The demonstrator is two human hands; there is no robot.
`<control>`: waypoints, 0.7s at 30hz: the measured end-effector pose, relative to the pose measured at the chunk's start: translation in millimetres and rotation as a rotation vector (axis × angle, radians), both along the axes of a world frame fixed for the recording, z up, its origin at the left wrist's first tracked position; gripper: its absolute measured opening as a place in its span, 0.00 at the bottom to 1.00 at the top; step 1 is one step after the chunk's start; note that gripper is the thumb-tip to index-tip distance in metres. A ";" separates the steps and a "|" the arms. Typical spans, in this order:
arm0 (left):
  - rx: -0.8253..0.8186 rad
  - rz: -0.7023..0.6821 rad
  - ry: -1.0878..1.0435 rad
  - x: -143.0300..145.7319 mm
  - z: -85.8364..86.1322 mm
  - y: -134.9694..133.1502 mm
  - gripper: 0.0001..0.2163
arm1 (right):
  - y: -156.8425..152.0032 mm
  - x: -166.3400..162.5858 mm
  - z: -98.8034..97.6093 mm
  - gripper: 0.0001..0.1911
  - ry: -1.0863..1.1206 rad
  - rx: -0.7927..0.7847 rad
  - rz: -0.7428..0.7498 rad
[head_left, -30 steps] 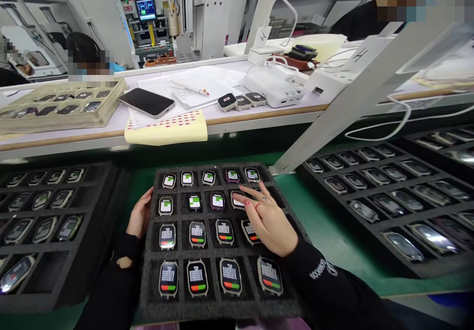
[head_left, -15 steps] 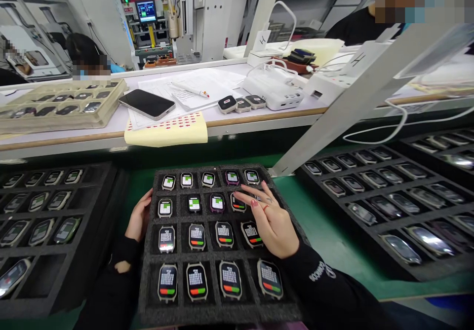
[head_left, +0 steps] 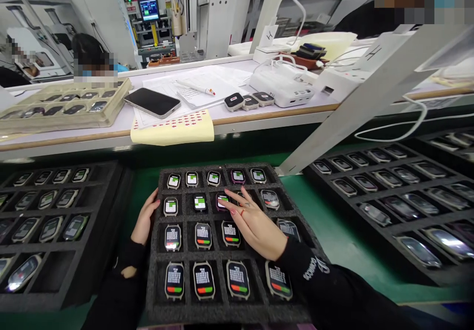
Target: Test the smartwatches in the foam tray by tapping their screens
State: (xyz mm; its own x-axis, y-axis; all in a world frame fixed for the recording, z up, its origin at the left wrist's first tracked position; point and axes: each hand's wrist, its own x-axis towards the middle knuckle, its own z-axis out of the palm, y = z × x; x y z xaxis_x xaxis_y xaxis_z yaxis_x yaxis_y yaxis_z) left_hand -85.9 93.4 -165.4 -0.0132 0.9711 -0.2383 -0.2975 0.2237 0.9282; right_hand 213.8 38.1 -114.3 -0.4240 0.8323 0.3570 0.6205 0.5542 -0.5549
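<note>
A dark foam tray (head_left: 188,311) in front of me holds rows of smartwatches with lit screens. My left hand (head_left: 145,219) grips the tray's left side, its fingertips at the edge. Over the second row is my right hand (head_left: 255,224), fingers apart and holding nothing. Its index fingertip is at the screen of a purple-framed smartwatch (head_left: 222,201), partly covering it. Screens at the back show white and green; a front smartwatch (head_left: 204,280) shows a white grid above a red and green bar. My right hand hides parts of the neighbouring smartwatches.
Foam trays of watches flank mine, one at left (head_left: 74,290) and one at right (head_left: 333,211). A slanted metal post (head_left: 333,118) rises at right. On the raised shelf lie a phone (head_left: 152,102), papers, a pen, three small dark square pieces and a white charger box (head_left: 283,88).
My right hand has moved left along the second row, from one smartwatch to the purple-framed one. The whole view has shifted slightly; my left hand stays at the tray's side.
</note>
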 end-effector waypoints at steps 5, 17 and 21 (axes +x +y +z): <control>-0.001 -0.030 0.003 4.8 12.9 -10.0 0.26 | 1.2 1.1 -2.0 0.22 0.033 0.049 -0.040; 0.054 -0.041 0.040 12.4 11.4 -18.0 0.29 | 4.1 -16.6 21.5 0.23 -0.013 0.014 0.038; 0.044 -0.028 0.051 12.7 13.0 -19.2 0.29 | 11.4 -33.7 25.9 0.23 -0.037 -0.002 0.135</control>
